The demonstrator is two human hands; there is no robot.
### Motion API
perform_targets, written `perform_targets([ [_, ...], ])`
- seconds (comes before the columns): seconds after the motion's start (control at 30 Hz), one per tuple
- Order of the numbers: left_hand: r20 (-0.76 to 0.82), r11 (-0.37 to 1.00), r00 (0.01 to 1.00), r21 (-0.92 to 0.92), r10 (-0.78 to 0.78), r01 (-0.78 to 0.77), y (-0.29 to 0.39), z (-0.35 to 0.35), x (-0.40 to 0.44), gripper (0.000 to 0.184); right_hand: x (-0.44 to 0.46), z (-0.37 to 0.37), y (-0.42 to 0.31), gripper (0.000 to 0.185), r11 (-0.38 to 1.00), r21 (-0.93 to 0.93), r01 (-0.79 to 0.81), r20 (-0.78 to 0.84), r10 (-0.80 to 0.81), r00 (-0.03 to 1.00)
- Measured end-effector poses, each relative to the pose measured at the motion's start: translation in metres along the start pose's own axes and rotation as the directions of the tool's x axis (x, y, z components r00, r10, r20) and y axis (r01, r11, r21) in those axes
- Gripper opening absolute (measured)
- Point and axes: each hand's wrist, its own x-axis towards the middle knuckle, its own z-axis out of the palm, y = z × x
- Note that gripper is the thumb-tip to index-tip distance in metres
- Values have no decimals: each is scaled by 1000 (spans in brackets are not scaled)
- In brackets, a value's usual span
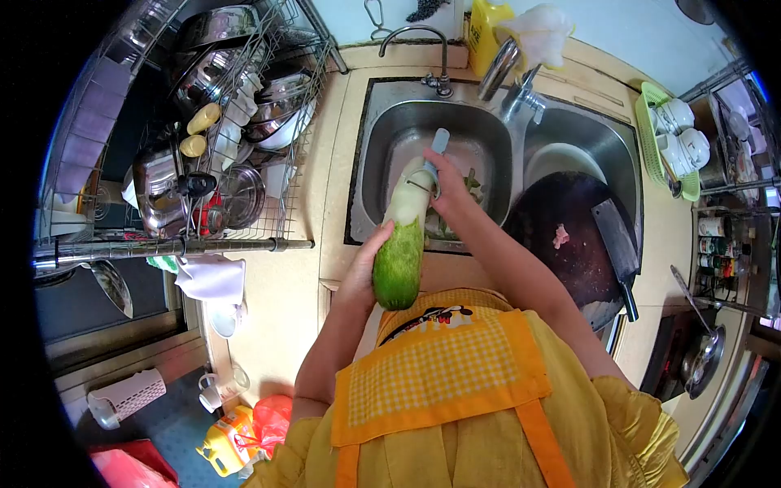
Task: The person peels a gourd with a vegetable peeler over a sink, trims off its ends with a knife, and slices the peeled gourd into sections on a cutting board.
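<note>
A long green gourd (399,264) is held over the front edge of the left sink basin (377,154). Its far half is pale and peeled, its near half still green-skinned. My left hand (366,262) grips the gourd from its left side, around the middle. My right hand (449,180) is closed on a peeler (439,141) with a light blue-grey handle, whose blade end lies against the peeled part. Green peelings (472,180) lie in the basin below.
A dark wok (553,276) with a cleaver (616,240) across it covers part of the right basin. A faucet (443,61) stands behind. Left is a wire dish rack (281,244); a green basket (647,146) of bowls stands right.
</note>
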Motion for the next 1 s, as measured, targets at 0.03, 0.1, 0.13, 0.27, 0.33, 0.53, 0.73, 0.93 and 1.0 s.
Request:
perform_targets([
  [0.03,36,1000,999,-27,10,-9,0,-1,1,57,-7,3,-2,22,999,-44,24,-29,-25,999],
  [0.1,107,996,994,-83,36,-27,3,1,3,55,-15,1,4,24,973,-211,97,-31,-105,994],
  [0.13,109,995,994,-92,32,-22,3,1,5,55,-17,-3,11,26,933,-328,148,0,-156,988],
  [0.27,108,985,994,-171,32,-14,-5,3,17,54,-33,-3,36,38,482,-724,493,167,-571,804],
  [0.33,98,980,995,-200,34,-13,-9,3,22,54,-31,-3,29,42,512,-738,439,125,-536,835],
  [0.53,112,987,994,-157,-15,33,-8,-2,7,53,40,-31,12,26,412,-813,412,-40,-745,666],
  [0.73,183,981,983,-195,16,20,-9,-27,-3,61,51,-40,-36,25,687,-609,396,-227,-629,743],
  [0.93,381,817,923,-546,46,185,-14,-34,6,65,21,-28,-25,23,878,-396,270,-260,-389,884],
  [1.0,375,815,927,-546,33,192,-15,-36,8,63,23,-30,-24,23,919,-330,214,-282,-312,907],
])
